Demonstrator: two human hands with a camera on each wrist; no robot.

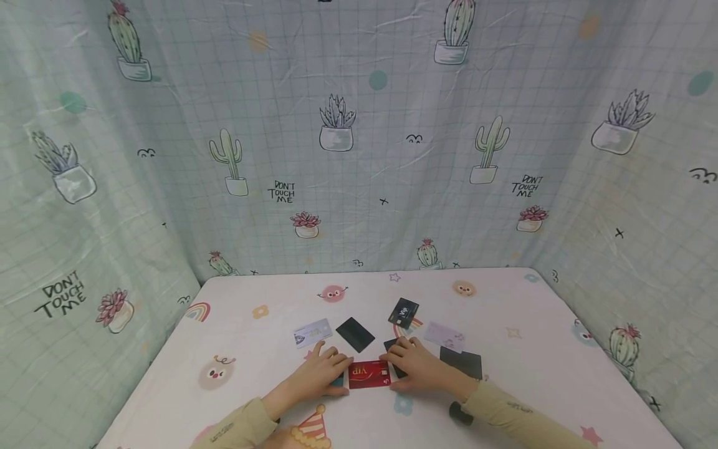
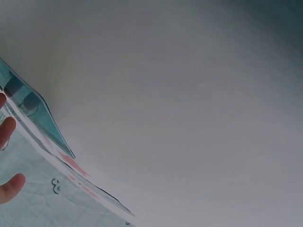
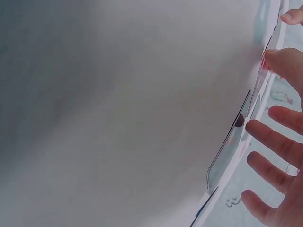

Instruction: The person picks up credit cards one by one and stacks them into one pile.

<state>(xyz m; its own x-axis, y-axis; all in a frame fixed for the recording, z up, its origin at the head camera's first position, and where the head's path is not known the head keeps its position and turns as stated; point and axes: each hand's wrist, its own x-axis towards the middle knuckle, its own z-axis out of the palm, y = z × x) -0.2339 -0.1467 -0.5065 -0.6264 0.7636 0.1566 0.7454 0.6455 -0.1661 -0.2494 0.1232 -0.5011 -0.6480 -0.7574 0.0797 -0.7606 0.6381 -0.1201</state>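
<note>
Tan sleeves reach over the counter, where a red card lies flat between the fingers of the left hand and right hand. Spread and loosely bent, the fingers rest at its ends, not closed round it; a teal card shows under the left hand, a silver card beyond it. Squaring up the red card appears the step in hand; the next move seems to call for lifting clear without nudging it.

A curtained booth is shown by cactus-print sheets hung round three sides of a cartoon-print table; what room lies beyond cannot be told.
</note>
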